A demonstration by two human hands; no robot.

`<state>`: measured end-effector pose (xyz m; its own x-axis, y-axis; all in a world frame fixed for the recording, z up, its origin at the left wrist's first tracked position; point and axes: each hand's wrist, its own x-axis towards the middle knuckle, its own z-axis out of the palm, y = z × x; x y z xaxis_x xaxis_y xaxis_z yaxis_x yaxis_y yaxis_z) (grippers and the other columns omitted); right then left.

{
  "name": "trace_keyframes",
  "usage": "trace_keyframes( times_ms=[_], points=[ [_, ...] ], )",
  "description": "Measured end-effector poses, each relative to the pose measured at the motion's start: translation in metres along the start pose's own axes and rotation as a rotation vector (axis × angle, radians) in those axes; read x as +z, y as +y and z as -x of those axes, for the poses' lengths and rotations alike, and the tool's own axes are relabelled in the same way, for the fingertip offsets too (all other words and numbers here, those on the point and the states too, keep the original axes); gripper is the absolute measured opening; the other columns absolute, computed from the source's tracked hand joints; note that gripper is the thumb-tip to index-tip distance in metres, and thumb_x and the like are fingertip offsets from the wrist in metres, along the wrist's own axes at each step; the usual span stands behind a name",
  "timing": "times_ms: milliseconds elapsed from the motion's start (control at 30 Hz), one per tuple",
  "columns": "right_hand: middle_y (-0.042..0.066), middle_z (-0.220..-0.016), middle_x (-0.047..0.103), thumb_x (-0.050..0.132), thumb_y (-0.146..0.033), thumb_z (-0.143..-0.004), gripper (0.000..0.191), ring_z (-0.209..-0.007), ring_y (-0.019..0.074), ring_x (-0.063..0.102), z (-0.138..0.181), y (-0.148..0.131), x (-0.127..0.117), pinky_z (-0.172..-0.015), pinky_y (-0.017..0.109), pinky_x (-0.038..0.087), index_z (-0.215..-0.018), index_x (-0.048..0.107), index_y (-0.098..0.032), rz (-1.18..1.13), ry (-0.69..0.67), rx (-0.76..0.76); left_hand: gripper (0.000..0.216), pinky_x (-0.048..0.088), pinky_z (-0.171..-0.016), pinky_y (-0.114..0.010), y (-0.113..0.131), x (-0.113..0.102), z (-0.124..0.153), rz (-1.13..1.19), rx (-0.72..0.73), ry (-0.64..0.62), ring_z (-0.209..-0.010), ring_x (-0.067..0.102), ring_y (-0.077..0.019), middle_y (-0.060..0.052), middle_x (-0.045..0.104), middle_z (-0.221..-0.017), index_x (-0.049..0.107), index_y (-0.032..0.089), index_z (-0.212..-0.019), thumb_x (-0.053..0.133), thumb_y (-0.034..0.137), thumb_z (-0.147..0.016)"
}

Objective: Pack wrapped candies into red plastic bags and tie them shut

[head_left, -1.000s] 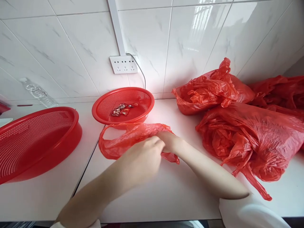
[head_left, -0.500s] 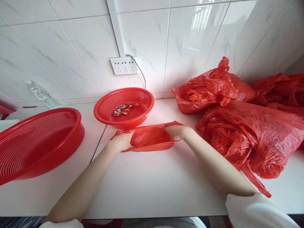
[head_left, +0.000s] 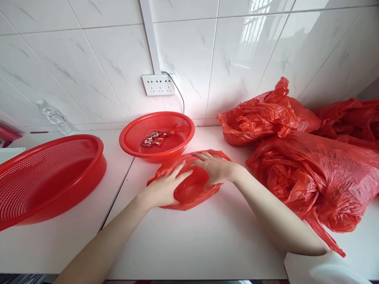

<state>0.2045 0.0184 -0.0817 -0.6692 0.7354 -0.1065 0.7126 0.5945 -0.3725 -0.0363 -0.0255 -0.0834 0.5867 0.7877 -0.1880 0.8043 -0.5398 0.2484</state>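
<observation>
A small red plastic bag [head_left: 189, 191] lies on the white counter [head_left: 207, 236] just in front of the small red basket [head_left: 136, 146]. My left hand [head_left: 164, 189] holds the bag's left side, with its fingers stretched along the top edge. My right hand [head_left: 214, 167] holds the right side, fingers spread over the plastic. Between the two hands the bag's mouth gapes open. Both thumbs are hidden by the plastic. The small basket holds several wrapped candies [head_left: 154, 139].
A large red basket [head_left: 44, 177] sits at the left. Heaps of red plastic bags [head_left: 310, 169] fill the right side of the counter. A wall socket [head_left: 158, 85] with a cable and a lying plastic bottle [head_left: 56, 118] are at the tiled wall.
One second ago both hands met at the bag's right end. They then stretched it flat between them. Now they have come closer together and the bag's mouth bulges open.
</observation>
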Motion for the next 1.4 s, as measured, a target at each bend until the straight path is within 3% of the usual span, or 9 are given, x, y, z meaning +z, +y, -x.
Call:
trace_keyframes(
  times_ms=[167,333,433,533,700,833,967,1200,1400],
  points=[
    [0.009,-0.160,0.006,0.072,-0.024,-0.060,0.115,-0.144,0.0346,0.016,-0.018,0.030,0.029,-0.106,0.047,0.035,-0.153,0.005,-0.031,-0.068,-0.286,0.124,0.106,0.051,-0.073,-0.033,-0.027,0.013,0.003,0.121,-0.149,-0.095,-0.120,0.057,-0.0311,-0.001,0.006,-0.161,0.001,0.044,-0.150,0.058,0.012,-0.067],
    [0.004,-0.161,0.004,0.073,-0.026,-0.057,0.120,-0.141,0.0347,0.027,-0.021,0.038,0.034,-0.103,0.044,0.040,-0.152,0.001,-0.036,-0.134,-0.326,0.130,0.087,0.038,-0.104,-0.041,-0.053,0.016,-0.007,0.298,-0.171,-0.017,-0.133,0.044,-0.0320,-0.009,0.045,-0.147,0.035,0.030,-0.147,0.071,0.038,-0.068],
    [0.005,-0.161,0.006,0.072,-0.025,-0.060,0.114,-0.141,0.0345,0.027,-0.019,0.031,0.028,-0.101,0.043,0.043,-0.153,0.006,-0.034,-0.105,-0.308,0.110,0.063,0.038,-0.105,-0.042,-0.059,0.012,-0.014,0.648,-0.199,0.225,-0.126,0.051,-0.0320,-0.012,0.059,-0.133,0.061,0.022,-0.123,0.066,0.057,-0.072],
    [0.007,-0.158,0.021,0.070,-0.029,-0.066,0.095,-0.139,0.0331,0.030,-0.015,0.019,0.017,-0.099,0.040,0.044,-0.150,0.027,-0.029,-0.080,-0.245,0.053,0.064,0.049,-0.093,-0.041,-0.056,0.006,-0.018,1.202,-0.352,0.484,-0.107,0.064,-0.0308,-0.019,0.069,-0.109,0.065,0.013,-0.095,0.041,0.071,-0.082],
    [0.009,-0.137,0.053,0.059,-0.042,-0.082,0.061,-0.123,0.0276,0.051,-0.006,-0.003,0.003,-0.099,0.037,0.043,-0.139,0.048,-0.022,-0.185,-0.080,-0.042,0.061,0.058,-0.065,-0.028,-0.053,-0.010,-0.018,1.772,-0.615,0.414,-0.093,0.070,-0.0298,-0.024,0.070,-0.098,0.054,0.011,-0.098,0.047,0.069,-0.080],
    [0.006,-0.125,0.062,0.055,-0.039,-0.088,0.043,-0.111,0.0238,0.060,0.003,-0.017,-0.009,-0.093,0.033,0.046,-0.128,0.057,-0.023,-0.250,0.018,-0.166,0.039,0.060,-0.069,-0.023,-0.058,-0.016,-0.018,1.947,-0.542,0.364,-0.103,0.067,-0.0299,-0.024,0.068,-0.107,0.056,0.005,-0.109,0.057,0.032,-0.081],
    [0.005,-0.118,0.067,0.057,-0.033,-0.088,0.035,-0.102,0.0212,0.064,0.004,-0.024,-0.027,-0.088,0.031,0.049,-0.121,0.061,-0.023,-0.292,0.064,-0.206,0.024,0.058,-0.085,-0.033,-0.055,0.001,-0.024,2.008,-0.377,0.590,-0.099,0.069,-0.0240,-0.013,0.072,-0.101,0.061,0.010,-0.097,0.053,0.010,-0.075],
    [0.007,-0.108,0.068,0.050,-0.024,-0.092,0.024,-0.098,0.0186,0.064,-0.021,-0.021,-0.040,-0.085,0.029,0.047,-0.111,0.063,-0.020,-0.174,0.389,-0.095,0.009,0.058,-0.085,-0.035,-0.033,0.027,-0.030,1.999,-0.331,0.592,-0.090,0.069,-0.0204,-0.009,0.073,-0.091,0.060,0.012,-0.074,0.052,0.008,-0.074],
    [0.011,-0.110,0.065,0.047,-0.021,-0.093,0.023,-0.099,0.0201,0.063,-0.037,-0.006,-0.023,-0.086,0.029,0.045,-0.110,0.062,-0.018,0.008,0.364,0.066,0.016,0.049,-0.099,-0.044,-0.022,0.043,-0.028,1.986,-0.209,0.462,-0.108,0.064,-0.0254,-0.009,0.072,-0.103,0.066,0.012,-0.084,0.054,0.012,-0.074]
  ],
)
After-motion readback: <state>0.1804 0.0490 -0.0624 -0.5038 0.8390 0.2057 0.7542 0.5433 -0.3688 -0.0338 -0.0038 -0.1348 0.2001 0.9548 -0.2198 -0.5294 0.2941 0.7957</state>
